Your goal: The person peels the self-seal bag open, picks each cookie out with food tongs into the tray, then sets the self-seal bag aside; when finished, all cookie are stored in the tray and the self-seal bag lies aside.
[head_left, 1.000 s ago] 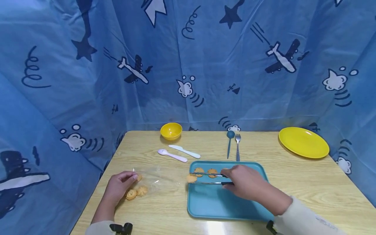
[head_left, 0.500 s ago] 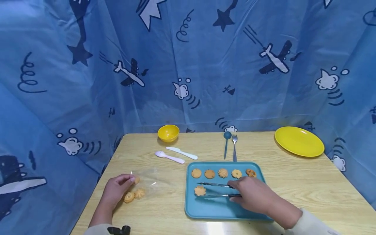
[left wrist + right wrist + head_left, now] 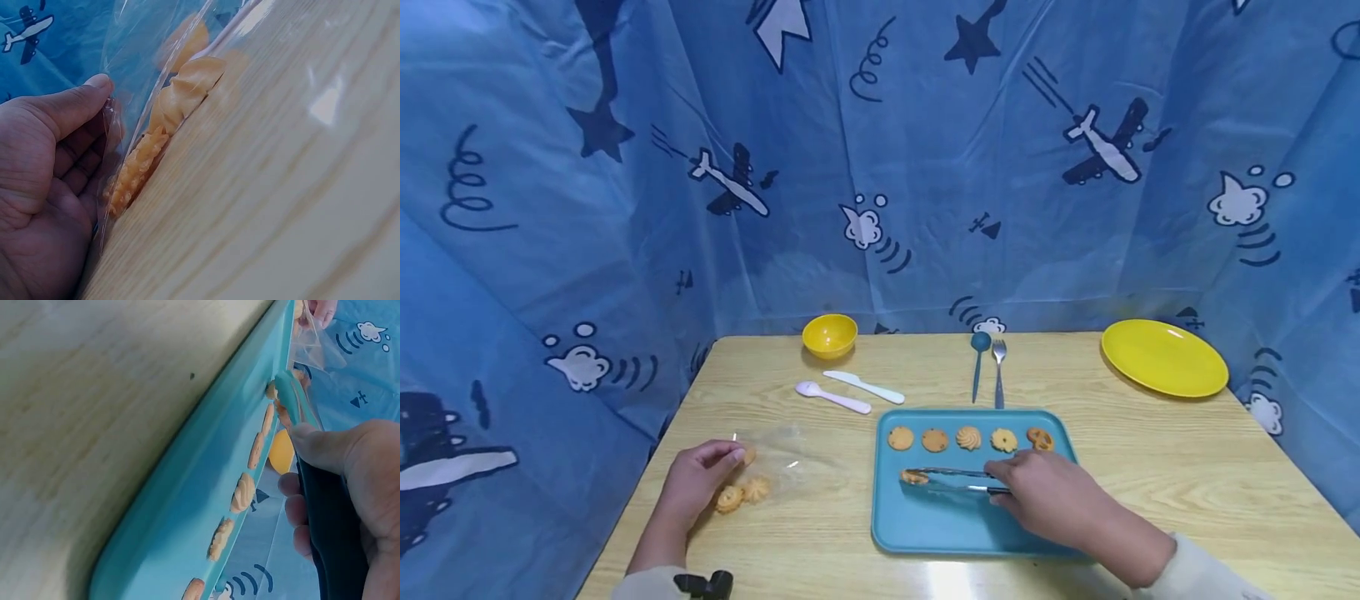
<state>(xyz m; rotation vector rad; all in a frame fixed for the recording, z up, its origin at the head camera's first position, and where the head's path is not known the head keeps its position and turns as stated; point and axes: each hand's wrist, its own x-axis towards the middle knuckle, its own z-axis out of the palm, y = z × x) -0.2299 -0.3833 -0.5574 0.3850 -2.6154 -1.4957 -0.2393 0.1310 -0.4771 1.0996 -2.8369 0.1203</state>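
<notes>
My right hand [image 3: 1051,493] grips the dark handles of metal tongs [image 3: 958,472] over the blue tray [image 3: 955,533]. At their tips sits a cookie [image 3: 914,477], seen nearly edge-on and just in front of the left end of a row of several cookies [image 3: 968,438]. In the right wrist view, the thumb lies along the black tong handle [image 3: 331,531]. My left hand [image 3: 696,479] pinches the edge of a clear plastic bag [image 3: 793,462] left of the tray. Inside the bag show a ridged cookie [image 3: 139,169], a swirled cookie [image 3: 184,94] and a rounder one [image 3: 187,44].
Behind the tray lie a lilac spoon [image 3: 835,397], a pale knife [image 3: 865,387], a teal spoon [image 3: 978,367] and a fork [image 3: 999,375]. A yellow bowl [image 3: 830,335] stands at the table's back edge, a yellow plate [image 3: 1165,358] at the back right. A blue printed curtain [image 3: 925,167] surrounds the table.
The tongs have carried the cookie from the tray's left rim rightward and nearer, over the tray. In the last half second the cookie has turned edge-on. My left hand stays at the bag.
</notes>
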